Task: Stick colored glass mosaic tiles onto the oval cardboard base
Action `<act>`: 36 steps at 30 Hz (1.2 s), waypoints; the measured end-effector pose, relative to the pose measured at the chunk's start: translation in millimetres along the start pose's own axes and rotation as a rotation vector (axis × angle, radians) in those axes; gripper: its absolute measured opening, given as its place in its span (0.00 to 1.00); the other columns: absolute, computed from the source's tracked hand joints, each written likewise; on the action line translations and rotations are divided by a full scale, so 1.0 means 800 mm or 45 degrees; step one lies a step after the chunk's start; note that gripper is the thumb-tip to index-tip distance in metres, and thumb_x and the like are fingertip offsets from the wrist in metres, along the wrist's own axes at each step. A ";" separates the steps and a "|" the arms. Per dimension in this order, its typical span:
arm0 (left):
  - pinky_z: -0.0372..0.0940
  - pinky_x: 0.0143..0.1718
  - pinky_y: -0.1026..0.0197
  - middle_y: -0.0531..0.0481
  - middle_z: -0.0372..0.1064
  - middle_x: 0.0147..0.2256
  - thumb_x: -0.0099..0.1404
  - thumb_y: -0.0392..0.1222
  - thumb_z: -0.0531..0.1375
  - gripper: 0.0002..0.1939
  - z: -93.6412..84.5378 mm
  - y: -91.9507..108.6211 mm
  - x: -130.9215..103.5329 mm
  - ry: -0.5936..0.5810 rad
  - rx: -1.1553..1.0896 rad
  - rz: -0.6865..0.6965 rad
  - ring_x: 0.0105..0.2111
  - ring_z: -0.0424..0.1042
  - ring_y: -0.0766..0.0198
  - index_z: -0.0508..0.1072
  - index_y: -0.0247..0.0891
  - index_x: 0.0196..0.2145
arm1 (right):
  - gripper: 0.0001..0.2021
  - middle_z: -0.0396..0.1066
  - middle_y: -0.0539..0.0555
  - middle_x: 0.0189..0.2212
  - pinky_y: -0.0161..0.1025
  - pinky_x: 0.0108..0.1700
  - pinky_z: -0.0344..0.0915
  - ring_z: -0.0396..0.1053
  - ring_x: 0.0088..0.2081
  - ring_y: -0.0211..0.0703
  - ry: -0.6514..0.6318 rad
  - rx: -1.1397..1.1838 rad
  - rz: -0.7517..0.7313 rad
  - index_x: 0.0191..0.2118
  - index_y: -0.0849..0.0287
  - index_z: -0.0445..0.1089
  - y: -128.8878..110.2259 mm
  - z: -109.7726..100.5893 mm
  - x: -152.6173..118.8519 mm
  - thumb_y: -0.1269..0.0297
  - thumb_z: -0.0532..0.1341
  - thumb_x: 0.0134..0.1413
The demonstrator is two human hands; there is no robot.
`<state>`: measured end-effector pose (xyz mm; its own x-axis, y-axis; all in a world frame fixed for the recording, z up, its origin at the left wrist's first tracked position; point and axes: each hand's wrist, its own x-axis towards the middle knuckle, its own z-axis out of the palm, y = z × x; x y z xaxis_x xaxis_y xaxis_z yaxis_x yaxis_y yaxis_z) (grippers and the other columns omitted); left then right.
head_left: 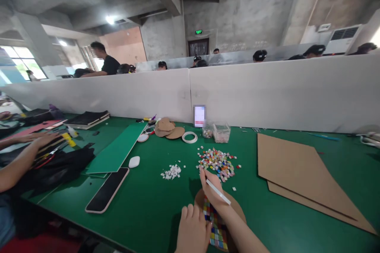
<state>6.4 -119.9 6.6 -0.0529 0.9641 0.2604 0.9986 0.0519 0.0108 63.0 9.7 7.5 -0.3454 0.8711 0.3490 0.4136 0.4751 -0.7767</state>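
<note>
In front of me lies a round cardboard disc [237, 209], with rows of coloured mosaic tiles [218, 232] covering a strip of it. My left hand [193, 227] rests at the disc's left side, fingers stretched forward and thumb near the tiles. My right hand [213, 187] is over the disc's far part, closed around a slim white pen-like stick [219, 192]. Its fingertips reach the near edge of a pile of mixed coloured tiles [218, 161]; whether they pinch a tile is hidden. A smaller heap of white chips [172, 172] lies to the left.
A phone [108, 190], white case [134, 161] and green board [118, 148] lie left. Cardboard rounds [175, 133], a tape roll [189, 137], a clear box [221, 133] and a standing screen [199, 116] line the white partition [267, 95]. Cardboard sheets [291, 162] lie right. A co-worker's arms [20, 154] are left.
</note>
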 end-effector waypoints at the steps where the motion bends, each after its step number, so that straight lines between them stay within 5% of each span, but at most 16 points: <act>1: 0.55 0.40 0.51 0.41 0.68 0.36 0.59 0.39 0.53 0.13 0.005 0.003 -0.001 0.002 0.019 -0.014 0.38 0.63 0.52 0.72 0.32 0.38 | 0.18 0.58 0.47 0.16 0.34 0.22 0.47 0.53 0.17 0.36 0.003 -0.003 0.008 0.21 0.56 0.57 0.001 0.001 0.000 0.56 0.43 0.58; 12: 0.55 0.36 0.53 0.42 0.69 0.34 0.60 0.37 0.51 0.11 -0.010 0.003 -0.002 -0.192 -0.136 -0.100 0.36 0.65 0.52 0.72 0.35 0.35 | 0.15 0.65 0.49 0.21 0.35 0.25 0.57 0.62 0.21 0.37 0.010 0.095 0.090 0.26 0.58 0.66 0.002 0.000 -0.002 0.56 0.50 0.57; 17: 0.54 0.35 0.55 0.44 0.68 0.33 0.58 0.34 0.51 0.09 0.005 0.003 -0.004 -0.126 -0.186 -0.099 0.35 0.64 0.54 0.71 0.36 0.32 | 0.11 0.65 0.53 0.44 0.42 0.40 0.66 0.67 0.40 0.41 0.001 0.198 0.163 0.44 0.57 0.65 -0.006 -0.007 0.000 0.61 0.54 0.57; 22: 0.53 0.33 0.57 0.48 0.65 0.28 0.57 0.34 0.53 0.06 -0.006 -0.011 -0.001 -0.001 -0.314 -0.082 0.32 0.63 0.58 0.66 0.37 0.24 | 0.11 0.64 0.54 0.47 0.44 0.42 0.65 0.66 0.42 0.43 -0.013 0.291 0.216 0.45 0.57 0.65 -0.010 -0.012 -0.006 0.62 0.54 0.57; 25: 0.53 0.33 0.60 0.50 0.62 0.26 0.61 0.38 0.50 0.12 -0.031 -0.025 0.019 0.065 -0.519 -0.185 0.30 0.62 0.62 0.61 0.36 0.21 | 0.11 0.67 0.54 0.41 0.43 0.39 0.66 0.68 0.38 0.41 -0.023 0.343 0.228 0.42 0.60 0.66 -0.012 -0.014 -0.007 0.60 0.54 0.57; 28: 0.55 0.29 0.64 0.52 0.60 0.24 0.63 0.43 0.48 0.15 -0.044 -0.041 0.051 0.078 -0.934 -0.195 0.26 0.62 0.65 0.56 0.38 0.19 | 0.14 0.71 0.52 0.27 0.38 0.35 0.66 0.69 0.30 0.41 -0.031 0.532 0.237 0.27 0.59 0.70 -0.016 -0.020 -0.001 0.53 0.56 0.52; 32: 0.53 0.19 0.68 0.58 0.55 0.14 0.57 0.47 0.55 0.18 -0.033 -0.053 0.101 -0.117 -1.526 -0.329 0.16 0.59 0.70 0.53 0.39 0.17 | 0.19 0.68 0.50 0.16 0.34 0.27 0.63 0.66 0.22 0.39 0.020 0.772 0.290 0.16 0.57 0.66 -0.018 -0.029 0.011 0.48 0.58 0.46; 36: 0.53 0.16 0.70 0.62 0.56 0.14 0.53 0.45 0.58 0.15 -0.023 -0.050 0.143 -0.117 -1.631 -0.352 0.14 0.61 0.70 0.53 0.41 0.22 | 0.19 0.66 0.48 0.10 0.31 0.12 0.47 0.53 0.09 0.32 0.032 0.887 0.645 0.20 0.57 0.65 -0.007 -0.033 0.019 0.46 0.58 0.43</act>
<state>-39.9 -16.5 53.7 -0.2044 0.9782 0.0363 0.2471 0.0157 0.9689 78.1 23.7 30.8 -0.2369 0.9639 -0.1213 -0.1016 -0.1488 -0.9836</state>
